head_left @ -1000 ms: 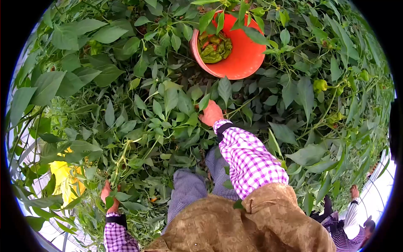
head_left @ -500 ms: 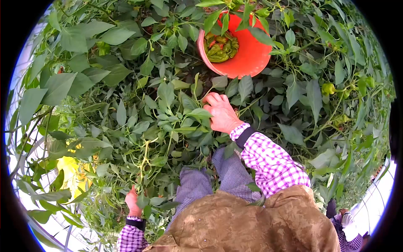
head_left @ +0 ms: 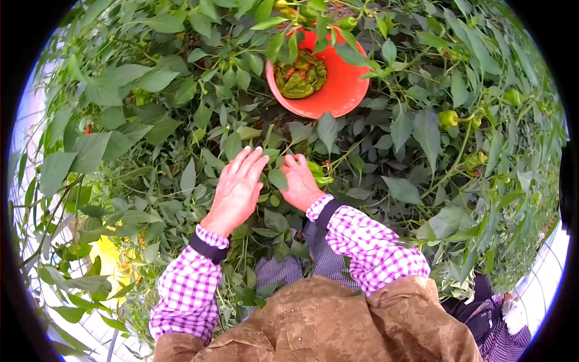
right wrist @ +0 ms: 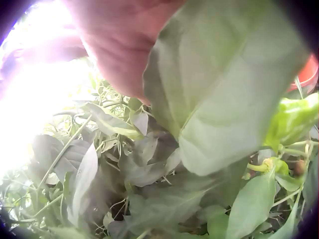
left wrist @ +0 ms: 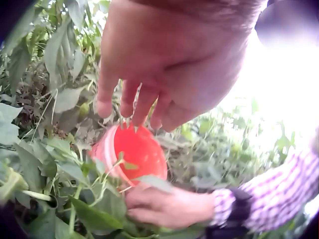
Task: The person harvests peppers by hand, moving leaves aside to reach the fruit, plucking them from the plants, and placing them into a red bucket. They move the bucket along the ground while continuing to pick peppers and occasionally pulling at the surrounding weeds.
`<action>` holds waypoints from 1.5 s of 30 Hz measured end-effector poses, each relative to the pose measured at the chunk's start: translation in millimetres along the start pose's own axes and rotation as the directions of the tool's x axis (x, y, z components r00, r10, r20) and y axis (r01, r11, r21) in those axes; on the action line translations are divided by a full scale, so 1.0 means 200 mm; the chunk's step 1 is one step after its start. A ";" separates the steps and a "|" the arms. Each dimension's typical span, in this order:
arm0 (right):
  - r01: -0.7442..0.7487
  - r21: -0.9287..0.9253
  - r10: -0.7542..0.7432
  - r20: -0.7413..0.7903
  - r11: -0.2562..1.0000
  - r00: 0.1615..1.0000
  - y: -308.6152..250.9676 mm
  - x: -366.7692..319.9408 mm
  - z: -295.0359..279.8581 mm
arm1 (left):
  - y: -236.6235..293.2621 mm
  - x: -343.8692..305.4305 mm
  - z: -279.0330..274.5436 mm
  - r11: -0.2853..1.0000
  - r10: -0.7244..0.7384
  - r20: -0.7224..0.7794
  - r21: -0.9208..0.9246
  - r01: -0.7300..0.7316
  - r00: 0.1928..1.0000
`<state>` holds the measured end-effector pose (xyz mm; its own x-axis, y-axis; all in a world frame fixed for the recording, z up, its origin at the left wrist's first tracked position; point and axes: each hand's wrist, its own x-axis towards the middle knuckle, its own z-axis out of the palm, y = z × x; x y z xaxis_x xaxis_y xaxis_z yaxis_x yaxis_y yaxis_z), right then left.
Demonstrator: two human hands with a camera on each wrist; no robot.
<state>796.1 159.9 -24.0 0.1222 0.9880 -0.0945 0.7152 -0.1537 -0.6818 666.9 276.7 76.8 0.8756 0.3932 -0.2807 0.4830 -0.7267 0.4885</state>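
My left hand (head_left: 235,187) hovers over the pepper plants with its fingers straight, left of my right hand. In the left wrist view its palm fills the top, with nothing in the fingers. My right hand (head_left: 300,183) reaches into the leaves with bent fingers, their tips hidden by foliage. Right beside it a green pepper (head_left: 319,175) shows, and the right wrist view has a pale green pepper (right wrist: 294,122) at the right. A large leaf (right wrist: 224,89) covers the fingers there, so I cannot tell whether they grip anything.
An orange-red bucket (head_left: 350,78) stands among the plants ahead, several wrinkled green peppers (head_left: 298,81) inside. Other peppers (head_left: 447,119) hang at the right. Dense leafy stems surround both arms. Something yellow (head_left: 108,259) lies at the left. Another person (head_left: 500,326) is at the lower right.
My left hand has come up from the foliage at lower left to beside the right hand, fingers straightened. The right hand has shifted slightly, and a green pepper now shows beside it.
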 end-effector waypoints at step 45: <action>-0.089 -0.483 0.451 0.716 0.871 0.533 0.47 -0.48 0.14 | -0.35 -0.13 0.27 0.981 0.052 0.130 0.178 -0.075 0.990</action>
<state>832.6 50.9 -99.2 -0.1049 0.4684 -0.8772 0.9443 -0.2296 -0.2356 610.0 287.8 5.0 0.8906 0.2783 -0.3598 0.4061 -0.8428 0.3532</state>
